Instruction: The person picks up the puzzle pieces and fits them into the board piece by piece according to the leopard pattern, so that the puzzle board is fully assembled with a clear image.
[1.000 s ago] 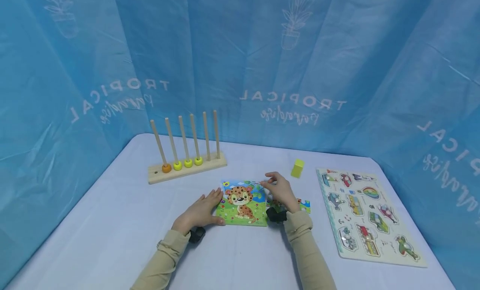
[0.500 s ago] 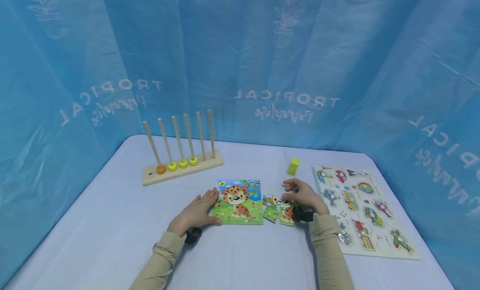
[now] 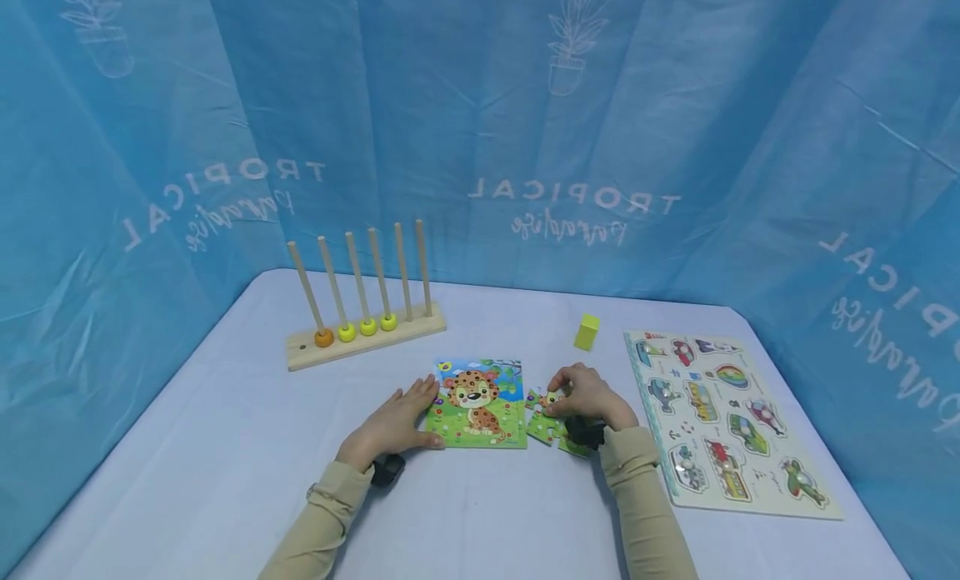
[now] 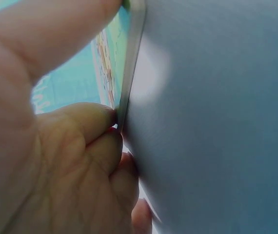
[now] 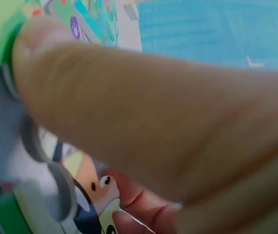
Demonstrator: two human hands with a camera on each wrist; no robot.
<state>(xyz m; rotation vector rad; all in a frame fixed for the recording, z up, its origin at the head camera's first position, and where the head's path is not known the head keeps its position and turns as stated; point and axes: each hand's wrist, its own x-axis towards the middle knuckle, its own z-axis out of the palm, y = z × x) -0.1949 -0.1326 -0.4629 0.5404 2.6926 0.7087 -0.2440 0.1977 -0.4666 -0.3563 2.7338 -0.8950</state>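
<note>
A square leopard puzzle (image 3: 472,409) lies flat on the white table. My left hand (image 3: 393,426) rests at its left side, fingers extended, fingertips at the edge and thumb at the near corner. In the left wrist view the thumb and fingertips meet the thin side of the puzzle (image 4: 129,63). Just right of it are several interlocking leopard pieces (image 3: 540,430), partly covered by my right hand (image 3: 588,394). That hand's thumb and fingers pinch a puzzle piece (image 5: 92,190) with orange and black print; the thumb hides part of it in the right wrist view.
Behind, to the left, stands a wooden peg rack (image 3: 367,342) with one orange and several yellow beads. A yellow block (image 3: 587,332) sits beyond the right hand. A vehicle knob-puzzle board (image 3: 731,430) lies at the right. Blue curtains (image 3: 480,130) enclose the table.
My right hand has left the puzzle's upper right corner, moved right over the loose pieces, then slightly back left onto them. My left hand stays at the puzzle's left edge.
</note>
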